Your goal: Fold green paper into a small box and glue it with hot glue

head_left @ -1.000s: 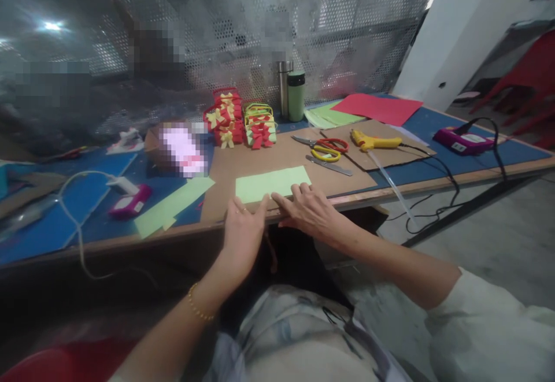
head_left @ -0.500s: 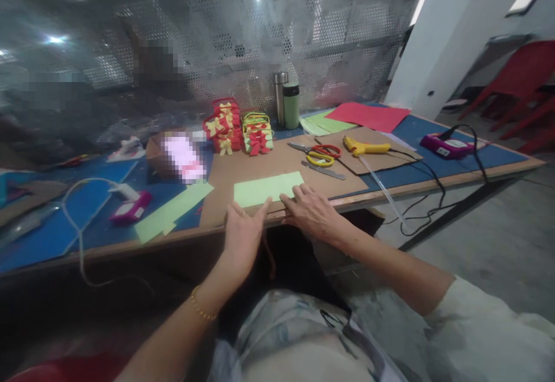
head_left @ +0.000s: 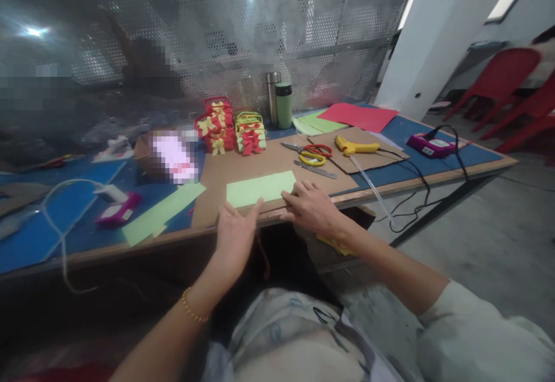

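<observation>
In the head view, the person's left hand (head_left: 235,229) and right hand (head_left: 313,207) rest fingertips along the near edge of a pale green paper rectangle (head_left: 261,187) on brown cardboard (head_left: 243,165); whether either pinches it cannot be told; a yellow glue gun (head_left: 362,147) lies beyond, rightward

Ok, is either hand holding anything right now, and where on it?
The left hand and right hand have fingers at the near edge of the light green paper; pinched or merely pressed, I can't tell.

Light green paper (head_left: 262,189), pale shirt (head_left: 277,341) (patterned, perhaps)
</observation>
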Tool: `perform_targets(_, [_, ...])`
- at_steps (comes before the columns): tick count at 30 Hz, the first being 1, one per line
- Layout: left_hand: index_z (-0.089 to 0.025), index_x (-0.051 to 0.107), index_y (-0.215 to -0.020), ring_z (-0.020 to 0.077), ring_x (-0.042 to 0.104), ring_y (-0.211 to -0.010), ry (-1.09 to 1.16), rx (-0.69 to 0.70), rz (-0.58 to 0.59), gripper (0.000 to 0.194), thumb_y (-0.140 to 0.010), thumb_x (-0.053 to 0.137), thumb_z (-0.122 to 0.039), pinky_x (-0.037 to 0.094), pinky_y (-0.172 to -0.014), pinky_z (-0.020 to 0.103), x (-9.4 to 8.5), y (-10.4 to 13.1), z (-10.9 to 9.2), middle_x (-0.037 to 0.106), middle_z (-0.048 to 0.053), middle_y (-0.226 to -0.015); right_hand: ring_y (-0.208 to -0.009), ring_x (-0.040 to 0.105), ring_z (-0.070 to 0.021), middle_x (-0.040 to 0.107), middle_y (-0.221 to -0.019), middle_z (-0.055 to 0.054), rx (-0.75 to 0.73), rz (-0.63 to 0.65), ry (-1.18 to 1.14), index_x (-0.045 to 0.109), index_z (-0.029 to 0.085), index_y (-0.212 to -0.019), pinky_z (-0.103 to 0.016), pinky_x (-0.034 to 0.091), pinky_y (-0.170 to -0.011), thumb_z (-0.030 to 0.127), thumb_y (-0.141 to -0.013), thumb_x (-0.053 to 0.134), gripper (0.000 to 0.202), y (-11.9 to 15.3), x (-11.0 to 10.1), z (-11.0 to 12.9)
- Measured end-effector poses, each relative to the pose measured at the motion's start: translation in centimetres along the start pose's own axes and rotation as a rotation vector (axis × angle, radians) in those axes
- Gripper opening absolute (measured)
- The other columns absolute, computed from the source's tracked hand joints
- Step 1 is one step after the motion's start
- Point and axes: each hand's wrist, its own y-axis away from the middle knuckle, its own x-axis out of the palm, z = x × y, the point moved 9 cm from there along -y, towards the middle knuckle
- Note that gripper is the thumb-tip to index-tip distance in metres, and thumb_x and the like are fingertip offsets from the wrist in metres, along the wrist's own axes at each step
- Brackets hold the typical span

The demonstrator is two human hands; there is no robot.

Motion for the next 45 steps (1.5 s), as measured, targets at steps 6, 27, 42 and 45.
perform_targets(6, [-0.027,0.040,-0.158,0.0298,0.062,-0.086,0.004,0.007,-0.044,0.073,-0.092,0.038,0.002,0.043,-0.077,0.040,0.1,0.0,0.0,0.070,0.018,-0.082,-0.084,0.052,-0.0195,0.058,-0.083,-0.006,0.010,-0.035,-0.201,0.074,0.017,-0.080,-0.030,0.035,-0.075,0.030,-0.103,0.053,0.034,-0.5,-0.5,-3.9])
perform_targets(27, [-0.020,0.048,-0.154,0.0389,0.068,-0.119,0.053,-0.058,-0.164,0.061,-0.096,0.041,-0.003,0.048,-0.098,0.056,0.7,0.5,-0.6,0.073,0.030,-0.116,-0.092,0.047,-0.0235,0.063,-0.102,-0.010,-0.223,-0.034,-0.029,0.068,0.016,-0.106,-0.034,0.033,-0.081,0.026,-0.101,0.059,0.014,-1.0,-0.2,4.1])
perform_targets(42, [-0.007,0.062,-0.137,0.0390,0.053,-0.136,0.331,-0.180,-0.373,0.049,-0.090,0.048,-0.008,0.039,-0.111,0.056,2.7,4.2,3.4,0.060,0.023,-0.144,-0.092,0.045,-0.0263,0.060,-0.096,-0.010,-0.135,-0.130,0.065,0.068,0.023,-0.115,-0.036,0.027,-0.078,0.046,-0.099,0.062,0.028,-1.4,0.6,5.3])
perform_targets(45, [-0.009,0.065,-0.132,0.0345,0.058,-0.128,0.438,-0.147,-0.377,0.044,-0.091,0.050,-0.013,0.041,-0.107,0.052,2.4,3.8,4.2,0.062,0.022,-0.140,-0.092,0.045,-0.0265,0.060,-0.096,-0.010,-0.129,-0.135,0.065,0.068,0.023,-0.115,-0.036,0.026,-0.078,0.044,-0.099,0.063,0.027,-1.4,0.5,5.3])
